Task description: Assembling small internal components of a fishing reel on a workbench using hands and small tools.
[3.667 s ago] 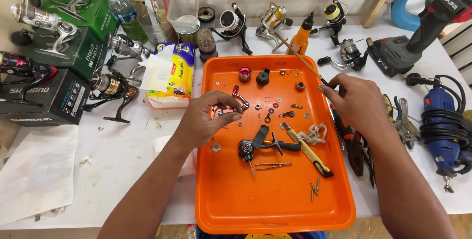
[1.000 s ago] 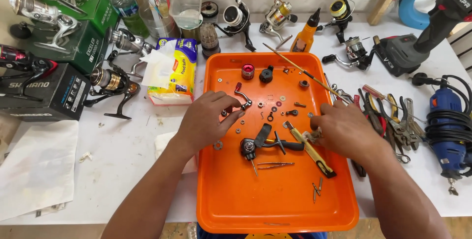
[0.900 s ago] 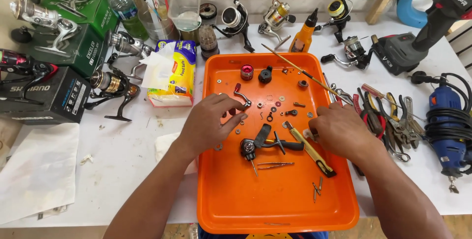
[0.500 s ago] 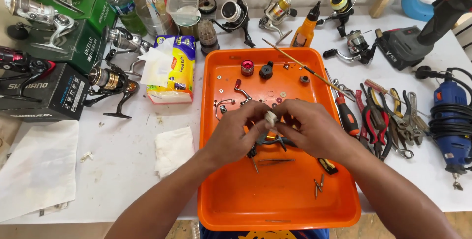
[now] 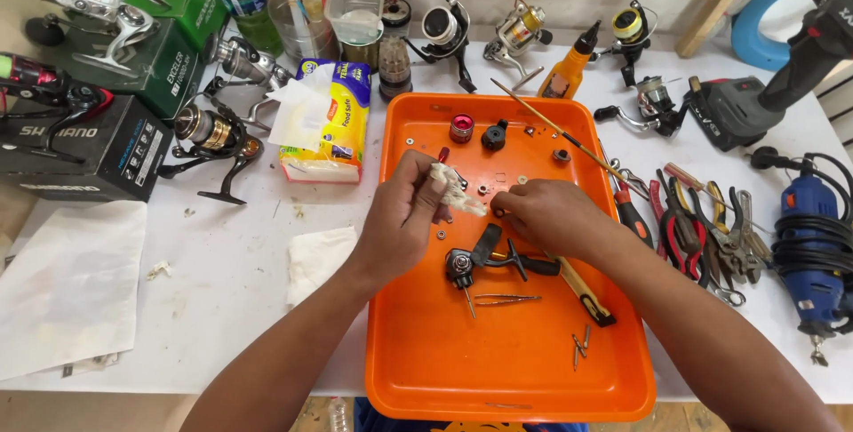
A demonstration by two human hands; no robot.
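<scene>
White and crumpled, a scrap of tissue is sitting pinched between the left hand and the right hand, fingers of both clamping on it over the orange tray. Its long axis is running from upper left to lower right, ending at the right fingertips, which may be hiding a small part. Just below the fingers a black reel handle is lying, tweezers beneath it.
</scene>
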